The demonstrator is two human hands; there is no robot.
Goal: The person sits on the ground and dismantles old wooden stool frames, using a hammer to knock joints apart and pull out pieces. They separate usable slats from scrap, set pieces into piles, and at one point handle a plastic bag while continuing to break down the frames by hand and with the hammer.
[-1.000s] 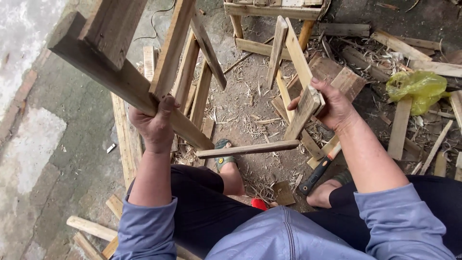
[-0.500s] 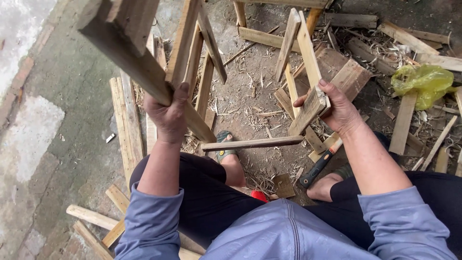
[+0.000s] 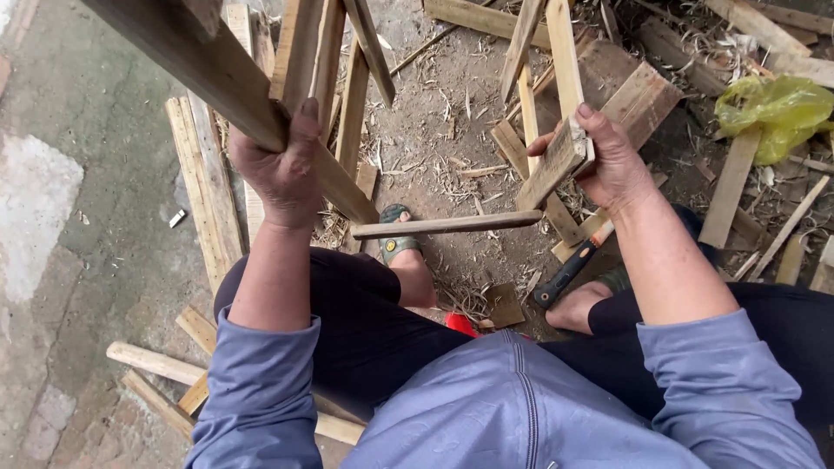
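My left hand (image 3: 282,169) grips a long thick wooden beam (image 3: 191,69) that runs from the top left down to the right and is part of a frame of nailed slats (image 3: 326,52). My right hand (image 3: 612,161) is closed on the near end of a lighter wooden slat (image 3: 563,82) that rises toward the top of the view. A thin stick (image 3: 447,225) lies level between the two hands, above my knees. A hammer (image 3: 569,271) with a black grip lies on the ground under my right forearm.
Loose planks and offcuts (image 3: 638,91) cover the dirt ahead, with shavings scattered about. A yellow plastic bag (image 3: 777,108) lies at the right. More slats (image 3: 156,365) rest on the paving at the lower left. My sandalled feet (image 3: 400,247) sit below the stick.
The view has tilted down and closer. My left hand has slid up along the beam, and my right hand has drawn the slat nearer to me.
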